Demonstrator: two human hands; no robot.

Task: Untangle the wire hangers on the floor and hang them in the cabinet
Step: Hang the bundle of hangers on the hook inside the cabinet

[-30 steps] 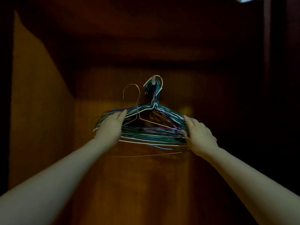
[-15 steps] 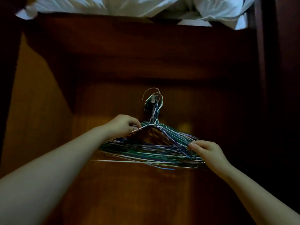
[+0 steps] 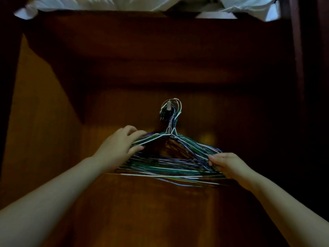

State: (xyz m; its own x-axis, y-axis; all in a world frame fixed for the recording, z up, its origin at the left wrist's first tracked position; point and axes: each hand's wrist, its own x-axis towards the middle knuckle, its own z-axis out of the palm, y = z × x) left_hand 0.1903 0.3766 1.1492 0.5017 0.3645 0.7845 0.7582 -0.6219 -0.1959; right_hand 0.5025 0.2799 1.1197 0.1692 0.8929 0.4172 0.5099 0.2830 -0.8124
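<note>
Here, one bundle of wire hangers in green, purple and white, the wires stacked flat against one another. It is inside the wooden cabinet, with the hooks gathered at the top over a small grey peg on the back wall; whether that is a peg or the end of a rod cannot be told. Position relative to the person: straight ahead and between the two hands, with both forearms stretched forward into the cabinet. Long axis: the bottom bars run left to right, across the line of sight, and the necks rise upright at the middle. Left hand: on the left shoulder of the bundle, fingers curled over the top wires, thumb underneath, gripping. Right hand: at the right corner, lower than the left, fingertips pinching the outer wires where the shoulder meets the bottom bar. The hands are well apart, one at each end, and the left sits higher and nearer the necks. Judgement: the bundle looks hung as one mass, not yet separated hanger by hanger. Any sorting turns on the hooks sharing that single peg, so a sideways pull at one end would likely swing the whole lot. Above: white cloth on the upper shelf.
</note>
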